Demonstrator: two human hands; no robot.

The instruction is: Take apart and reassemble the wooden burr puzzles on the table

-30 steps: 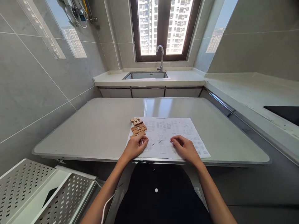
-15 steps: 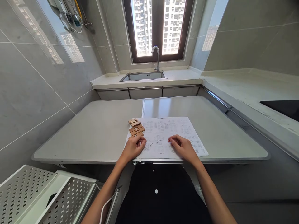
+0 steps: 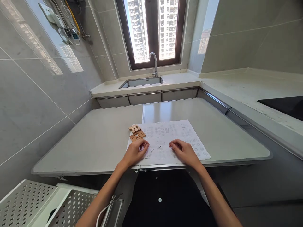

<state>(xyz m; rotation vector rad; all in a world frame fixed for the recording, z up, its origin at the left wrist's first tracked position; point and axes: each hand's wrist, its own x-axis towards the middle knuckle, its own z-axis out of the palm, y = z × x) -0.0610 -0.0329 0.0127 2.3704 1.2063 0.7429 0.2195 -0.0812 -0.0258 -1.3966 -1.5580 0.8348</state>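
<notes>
Printed sheet (image 3: 165, 142), illegibly small in type, under two narrowly curled hands (image 3: 136, 151), contents unclear.

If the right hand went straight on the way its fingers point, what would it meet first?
Probably the left hand, across the printed sheet. The notched wooden pieces sit close to that line, so a slightly farther path could meet them instead; how high the right hand sits is unclear.
</notes>
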